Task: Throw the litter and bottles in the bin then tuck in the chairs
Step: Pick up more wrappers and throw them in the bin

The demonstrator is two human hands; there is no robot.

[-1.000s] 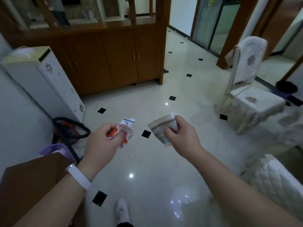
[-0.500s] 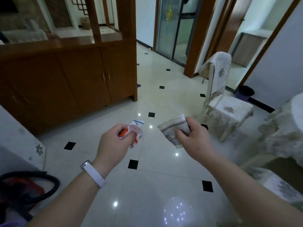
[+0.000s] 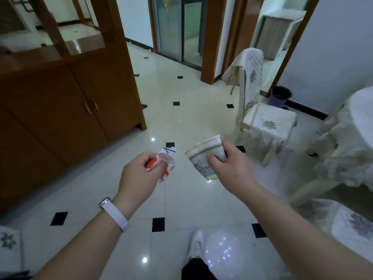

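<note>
Seen from the head camera, the left hand (image 3: 139, 174) pinches a crumpled orange-and-white wrapper (image 3: 166, 165) in curled fingers (image 3: 148, 158). The right hand (image 3: 228, 168) grips a flattened paper cup (image 3: 201, 158). Both scraps look light, soft and crushable, so a loose pinch anywhere should hold them. The glossy tiled floor (image 3: 181, 118) looks slippery. A purple bin (image 3: 279, 97) stands by the far wall, behind a covered chair (image 3: 262, 122) and well apart from the hands.
</note>
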